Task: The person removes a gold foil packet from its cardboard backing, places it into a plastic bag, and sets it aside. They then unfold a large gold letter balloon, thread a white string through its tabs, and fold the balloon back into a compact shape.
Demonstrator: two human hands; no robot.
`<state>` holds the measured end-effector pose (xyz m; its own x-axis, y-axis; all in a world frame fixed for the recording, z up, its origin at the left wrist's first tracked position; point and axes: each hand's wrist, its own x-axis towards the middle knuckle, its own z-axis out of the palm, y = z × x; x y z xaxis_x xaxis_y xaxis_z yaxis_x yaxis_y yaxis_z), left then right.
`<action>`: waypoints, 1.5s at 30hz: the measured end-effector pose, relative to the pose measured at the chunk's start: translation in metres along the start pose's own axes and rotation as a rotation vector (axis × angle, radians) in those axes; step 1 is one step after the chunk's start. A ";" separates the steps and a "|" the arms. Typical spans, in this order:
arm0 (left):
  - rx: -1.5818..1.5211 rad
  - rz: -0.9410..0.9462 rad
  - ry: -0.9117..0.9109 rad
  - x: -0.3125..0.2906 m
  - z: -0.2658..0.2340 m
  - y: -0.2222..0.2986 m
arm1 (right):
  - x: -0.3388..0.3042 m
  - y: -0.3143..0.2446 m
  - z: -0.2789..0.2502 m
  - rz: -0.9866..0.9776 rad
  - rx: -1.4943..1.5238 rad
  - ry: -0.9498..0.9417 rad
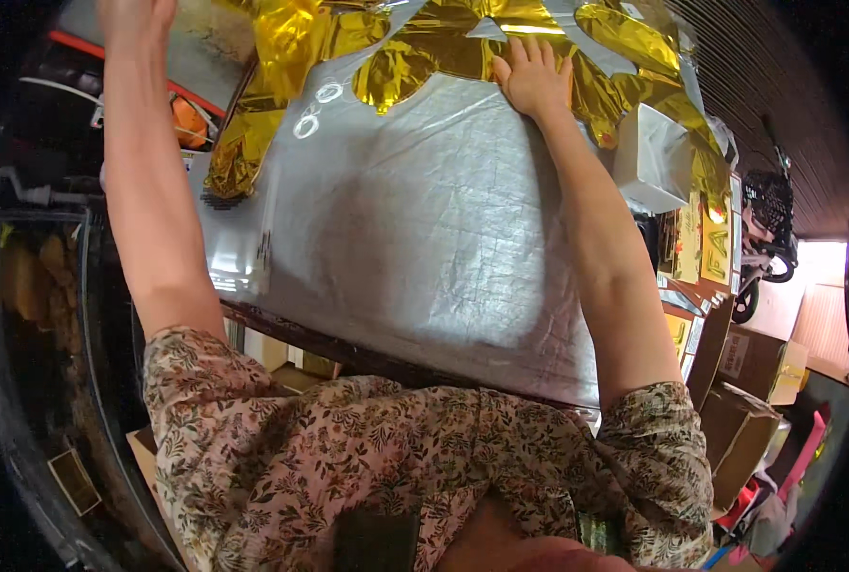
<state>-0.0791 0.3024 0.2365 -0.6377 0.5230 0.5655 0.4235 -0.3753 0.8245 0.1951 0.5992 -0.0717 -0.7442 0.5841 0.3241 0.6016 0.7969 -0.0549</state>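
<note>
My right hand [537, 78] lies palm down with fingers spread on a shiny gold foil piece [458, 48], which looks like a flat foil balloon. It holds nothing. My left arm reaches to the far left, where my left hand [137, 13] is cut off by the upper edge, so its fingers are mostly hidden. Nearest to that arm, another crumpled gold foil piece [262, 110] hangs over the left part of the table. Two small white coils [318, 107], perhaps ribbon, rest beside it. More gold foil [634, 43] spreads at the far right.
A silvery sheet [396, 219] covers the table. An open white box [653, 157] stands at its right side. Cardboard boxes [744, 419] are stacked on the right, near a bicycle [763, 253]. A dark-framed glass tank [39, 315] is at the left, below an orange item [188, 122].
</note>
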 end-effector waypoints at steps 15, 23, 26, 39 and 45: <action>0.825 0.295 -0.878 -0.378 0.199 -0.078 | -0.103 0.033 -0.138 0.360 1.589 -0.554; 0.614 0.214 -1.016 -0.396 0.199 -0.042 | -0.192 -0.011 -0.151 -0.117 0.459 -0.224; 0.526 0.138 -1.104 -0.377 0.150 -0.012 | -0.231 -0.026 -0.123 -0.367 0.467 -0.034; 0.619 -0.047 -0.432 -0.363 -0.043 -0.039 | -0.212 -0.047 -0.079 -0.028 0.053 -0.108; 0.981 0.177 -0.281 -0.283 -0.061 -0.092 | -0.213 -0.070 -0.083 -0.082 0.030 -0.039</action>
<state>0.0228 0.1421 -0.0007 -0.3960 0.7277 0.5600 0.9147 0.2589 0.3104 0.3353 0.4060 -0.0587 -0.8014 0.5221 0.2918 0.5299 0.8460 -0.0583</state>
